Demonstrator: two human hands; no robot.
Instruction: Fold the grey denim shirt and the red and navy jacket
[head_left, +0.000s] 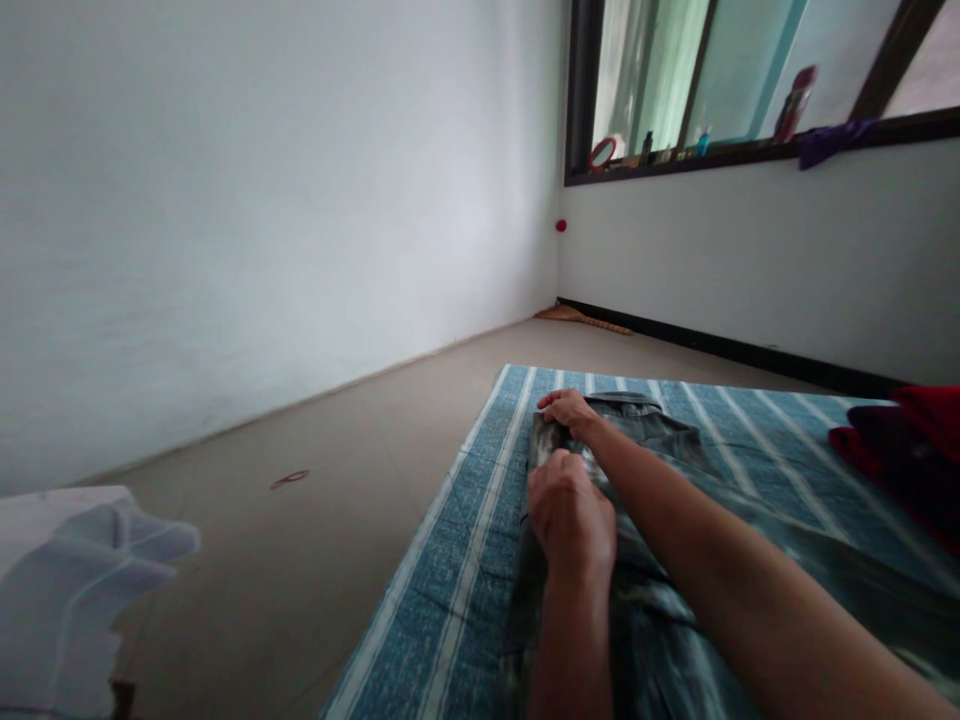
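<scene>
A dark grey-green garment [645,600] with a mottled pattern lies spread on a blue sheet with white stripes [442,560]. My left hand [571,510] rests on the garment's left edge, its fingers curled closed over the cloth. Just beyond it, my right hand [568,410] reaches across from the right and pinches the cloth near the far left corner. The fingertips of my left hand are partly hidden by its back. Some folds of the garment bunch up beyond my right wrist.
Folded red and dark cloths [900,450] are stacked at the right. A white cloth item [67,590] stands at the lower left. A thin reddish loop [289,480] lies on the tiled floor [360,500]. A broom-like object [577,318] lies in the corner. The window sill holds a small mirror [603,153] and bottles.
</scene>
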